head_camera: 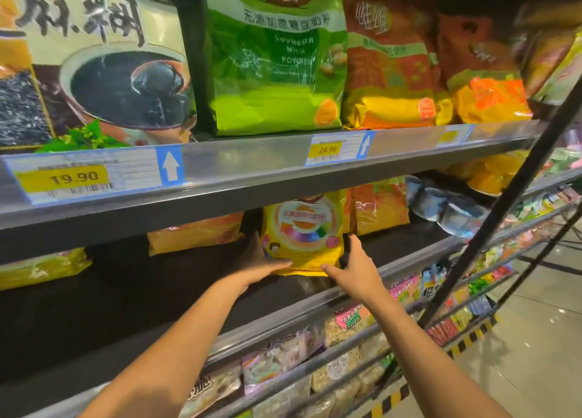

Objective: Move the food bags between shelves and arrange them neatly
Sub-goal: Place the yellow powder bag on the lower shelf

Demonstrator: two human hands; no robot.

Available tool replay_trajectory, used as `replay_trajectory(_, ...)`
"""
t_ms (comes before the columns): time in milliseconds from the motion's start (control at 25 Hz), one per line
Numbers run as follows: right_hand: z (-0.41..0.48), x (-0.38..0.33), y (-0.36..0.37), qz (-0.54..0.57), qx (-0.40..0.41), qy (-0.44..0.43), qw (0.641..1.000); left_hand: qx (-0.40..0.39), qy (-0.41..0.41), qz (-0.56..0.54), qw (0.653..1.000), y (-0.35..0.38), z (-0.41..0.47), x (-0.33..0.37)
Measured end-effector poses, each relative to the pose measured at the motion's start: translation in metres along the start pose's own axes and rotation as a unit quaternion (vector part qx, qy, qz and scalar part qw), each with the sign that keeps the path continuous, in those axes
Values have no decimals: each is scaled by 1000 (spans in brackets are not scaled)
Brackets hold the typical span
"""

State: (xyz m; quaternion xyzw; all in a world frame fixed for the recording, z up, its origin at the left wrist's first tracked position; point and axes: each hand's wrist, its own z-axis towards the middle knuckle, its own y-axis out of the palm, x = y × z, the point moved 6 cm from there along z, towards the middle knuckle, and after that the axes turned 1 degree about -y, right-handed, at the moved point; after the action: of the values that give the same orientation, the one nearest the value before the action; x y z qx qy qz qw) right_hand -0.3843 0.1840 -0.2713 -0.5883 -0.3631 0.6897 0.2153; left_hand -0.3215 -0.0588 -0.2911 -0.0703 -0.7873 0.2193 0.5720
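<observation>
A yellow food bag (304,235) with a rainbow ring print stands upright on the dark middle shelf (409,241). My left hand (259,260) holds its lower left edge, thumb across the front bottom and fingers up the side. My right hand (354,263) holds the lower right edge, thumb on the front and fingers pointing up beside it. Orange bags (379,206) stand just right of it, and another orange bag (195,232) lies to its left. On the shelf above stand a green soybean milk powder bag (277,62) and orange-red bags (390,71).
A large black sesame paste bag (94,65) fills the top left. The upper shelf rail (245,166) carries price tags. A blue-white bag (441,203) lies further right on the middle shelf. Snack packs (315,364) fill the lower shelves. A dark slanted pole (510,191) crosses the right side.
</observation>
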Motion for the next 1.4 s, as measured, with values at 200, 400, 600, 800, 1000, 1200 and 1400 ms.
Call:
replay_trajectory(200,20,4,-3,25,-28,-21,999,-12,-36,-37,999,0,-9,-15)
replay_trajectory(400,20,10,-13,33,-31,-70,997,-42,-97,-164,981,22,-29,-16)
replay_trajectory(600,17,-4,-33,76,-24,-102,992,5,-93,-219,971,20,-45,-5)
replay_trajectory(800,-14,-15,-60,198,-33,-148,968,-14,-60,-397,916,34,-81,27)
replay_trajectory(1000,-57,7,-73,327,-58,-161,929,-38,-62,-495,866,52,-120,27)
replay_trajectory(1200,-102,46,-74,346,-74,-166,920,-50,-48,-482,873,79,-161,17)
replay_trajectory(1400,-151,79,-57,451,-144,-57,879,-11,-34,-467,884,121,-208,-19)
